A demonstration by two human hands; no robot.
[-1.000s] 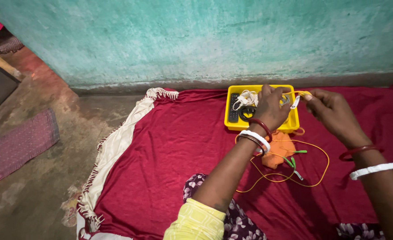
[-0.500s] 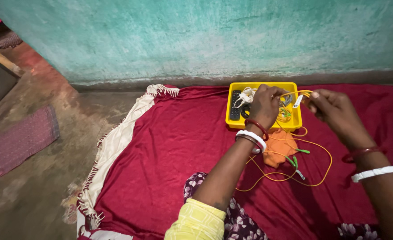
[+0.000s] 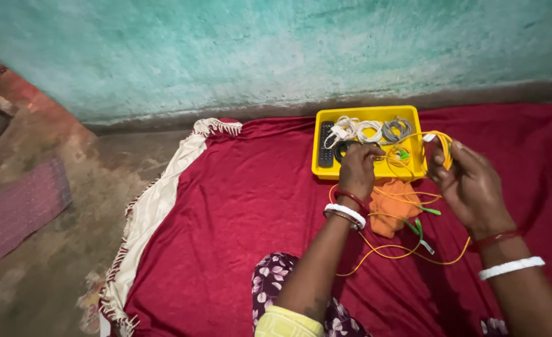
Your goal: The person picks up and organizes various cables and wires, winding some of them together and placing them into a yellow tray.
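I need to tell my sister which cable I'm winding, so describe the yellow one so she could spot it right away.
Start at the yellow tray on the red cloth by the green wall. The yellow cable is looped around the right hand beside the tray's right edge, with the left hand pinching its run. Unlike the coiled white cables and grey cable in the tray, it trails loose over the orange cloth.

Left of the grip, a cream fringed cloth (image 3: 157, 206) edges the red blanket (image 3: 238, 206); beyond, a turquoise wall (image 3: 257, 50).
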